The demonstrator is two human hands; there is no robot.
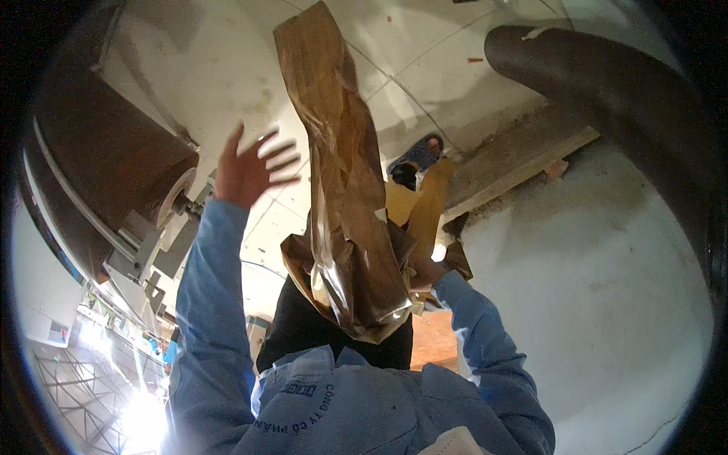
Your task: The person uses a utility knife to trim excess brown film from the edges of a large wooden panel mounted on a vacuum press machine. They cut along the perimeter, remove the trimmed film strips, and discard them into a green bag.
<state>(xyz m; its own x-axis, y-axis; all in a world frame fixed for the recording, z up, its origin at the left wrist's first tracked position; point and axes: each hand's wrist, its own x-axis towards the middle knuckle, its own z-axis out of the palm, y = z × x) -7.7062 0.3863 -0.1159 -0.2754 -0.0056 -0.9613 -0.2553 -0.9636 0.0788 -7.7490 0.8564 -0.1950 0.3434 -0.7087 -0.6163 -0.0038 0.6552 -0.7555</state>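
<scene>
A long, crumpled strip of shiny brown sheet (pixel 341 144), paper or film, stretches from in front of my body toward the far side. Its near end is bunched into folds. My right hand (pixel 425 271) is closed on the bunched brown sheet at its right side, and the folds hide most of the fingers. To the left of the strip, my left hand (pixel 254 168) is raised and apart from it, fingers spread, with nothing in it. Yellowish-brown flaps (pixel 429 199) stick up beyond my right hand.
At the left, a large brown roll (pixel 114 144) sits on a machine with a metal shaft (pixel 186 203). A dark brown curved length (pixel 591 76) spans the upper right. A low concrete ledge (pixel 523 155) runs along the white wall (pixel 591 258). A sandalled foot (pixel 425 152) stands on the tiled floor.
</scene>
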